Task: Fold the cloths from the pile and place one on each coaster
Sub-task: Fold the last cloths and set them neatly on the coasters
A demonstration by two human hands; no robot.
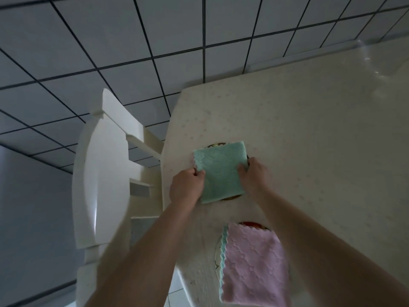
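A folded green cloth lies over a round coaster near the table's left edge; only slivers of that coaster show at the top and bottom. My left hand pinches the cloth's left edge and my right hand grips its right edge. Closer to me a folded pink cloth with a green underside rests on a second round coaster, mostly covering it. No pile of cloths is in view.
The table wears a cream patterned cover and stretches to the right and back. A white chair stands against the table's left side. Dark-lined floor tiles fill the space beyond.
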